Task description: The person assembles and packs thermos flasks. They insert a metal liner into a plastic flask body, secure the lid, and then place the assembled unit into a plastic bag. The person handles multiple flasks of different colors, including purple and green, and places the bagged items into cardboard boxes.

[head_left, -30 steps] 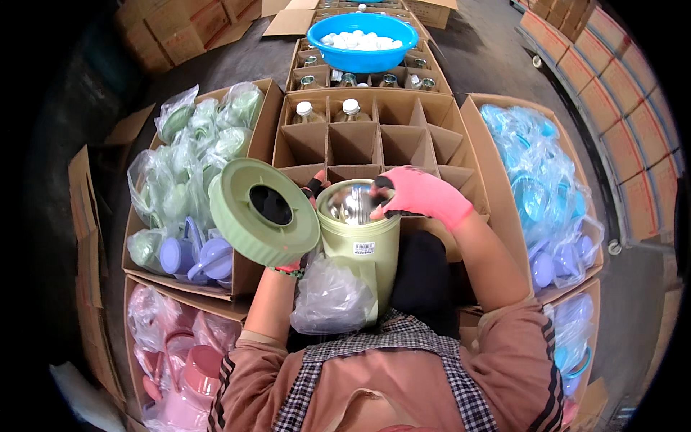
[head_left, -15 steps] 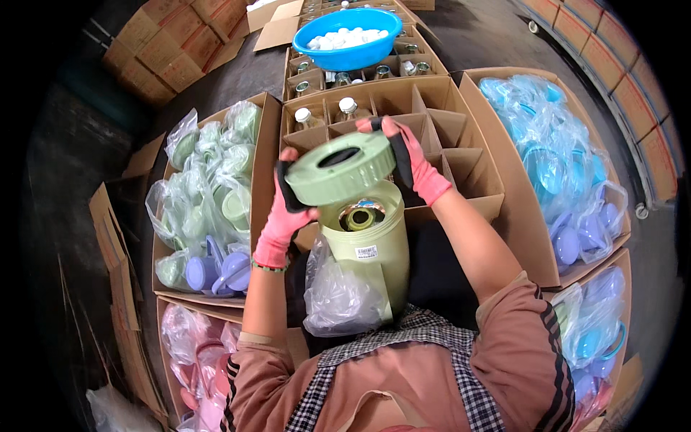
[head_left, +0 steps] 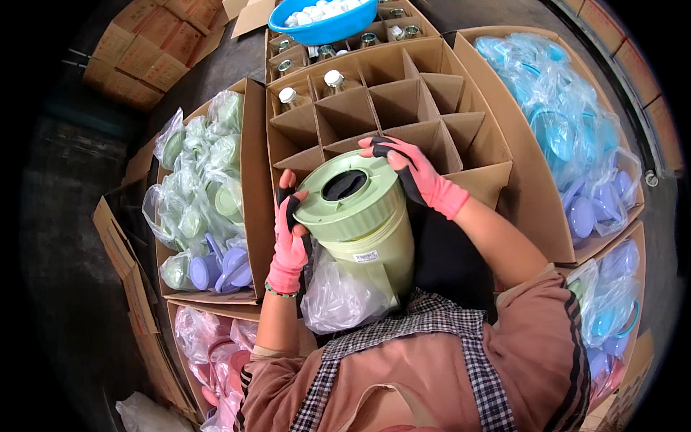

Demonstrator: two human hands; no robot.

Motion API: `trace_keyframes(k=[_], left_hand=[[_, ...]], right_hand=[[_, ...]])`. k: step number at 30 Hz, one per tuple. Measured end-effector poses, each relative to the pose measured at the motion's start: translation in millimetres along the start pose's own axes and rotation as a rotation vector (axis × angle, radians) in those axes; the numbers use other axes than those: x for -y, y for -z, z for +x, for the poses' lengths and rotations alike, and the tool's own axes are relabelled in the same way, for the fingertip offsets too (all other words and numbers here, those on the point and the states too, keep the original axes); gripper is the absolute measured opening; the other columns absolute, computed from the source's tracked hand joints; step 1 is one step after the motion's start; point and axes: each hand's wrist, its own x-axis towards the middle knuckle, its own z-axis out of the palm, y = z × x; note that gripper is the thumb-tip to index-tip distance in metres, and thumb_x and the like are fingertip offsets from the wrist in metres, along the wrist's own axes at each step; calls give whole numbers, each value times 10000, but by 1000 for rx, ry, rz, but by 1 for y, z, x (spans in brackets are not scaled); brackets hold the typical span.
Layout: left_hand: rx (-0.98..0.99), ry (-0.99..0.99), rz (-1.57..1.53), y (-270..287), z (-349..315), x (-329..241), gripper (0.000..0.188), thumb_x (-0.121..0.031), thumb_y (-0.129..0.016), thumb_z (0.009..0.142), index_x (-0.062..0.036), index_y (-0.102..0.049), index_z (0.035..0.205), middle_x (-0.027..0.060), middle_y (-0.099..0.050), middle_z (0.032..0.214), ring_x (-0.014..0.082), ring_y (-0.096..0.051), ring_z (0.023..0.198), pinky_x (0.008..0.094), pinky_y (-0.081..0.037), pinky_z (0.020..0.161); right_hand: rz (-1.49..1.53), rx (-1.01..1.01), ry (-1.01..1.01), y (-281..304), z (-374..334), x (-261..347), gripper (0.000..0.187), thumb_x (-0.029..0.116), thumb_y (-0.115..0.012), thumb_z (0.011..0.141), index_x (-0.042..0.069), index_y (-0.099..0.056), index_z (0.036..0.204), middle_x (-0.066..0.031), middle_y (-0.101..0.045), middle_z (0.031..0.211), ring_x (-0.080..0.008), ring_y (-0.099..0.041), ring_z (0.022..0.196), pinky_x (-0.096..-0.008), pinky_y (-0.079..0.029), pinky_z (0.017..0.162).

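A light green flask body (head_left: 392, 241) stands upright, tilted slightly, in front of my lap. A wide green ring-shaped lid (head_left: 381, 189) with a dark round centre sits on its mouth, and part of the threaded neck shows below it. My left hand (head_left: 289, 230), in a pink and black fingerless glove, grips the lid's left edge with thumb and fingers. My right hand (head_left: 421, 176), gloved alike, holds the far right rim, fingers over the top. A crumpled clear plastic bag (head_left: 342, 299) hangs against the flask's lower left. The lid hides the flask's inside.
Ahead stands a divided cardboard box (head_left: 497, 162) with two white-capped bottles (head_left: 335, 81). Beyond it, a blue basin (head_left: 327, 30) holds white caps. Boxes of bagged green parts (head_left: 209, 169), blue parts (head_left: 554, 129) and pink parts (head_left: 216, 360) flank me.
The lid has come down from above the flask's open mouth onto it, covering the inside. Both hands have moved down with it, and the head view has shifted.
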Motion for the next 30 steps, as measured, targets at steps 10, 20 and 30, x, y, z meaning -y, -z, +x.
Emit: trace_keyframes(k=[10,20,30], left_hand=[[332,-333,428,21,10,-32,713,-377,-787,464,13,-479,975,146,-545,1009,344,-488,1006,466,-312,934],[323,-379,606,7,3,-61,574,-382,-717,551,10,-524,925,121,-553,979,306,-497,936,445,-343,875],[398,-274,763,-5,-2,-82,573,-314,-736,541,14,-522,960,158,-492,948,343,-467,918,476,-319,898]], right_hand=[[-583,374,262,16,-14,49,626,433,-714,549,-13,-482,922,-168,-481,979,-363,-467,950,-404,-408,817],[-642,370,351,8,-16,63,528,357,-684,580,7,-511,936,-124,-491,946,-299,-485,945,-418,-393,829],[-833,441,259,-2,-21,81,511,352,-661,600,23,-502,956,-144,-482,938,-308,-474,936,-433,-378,856]])
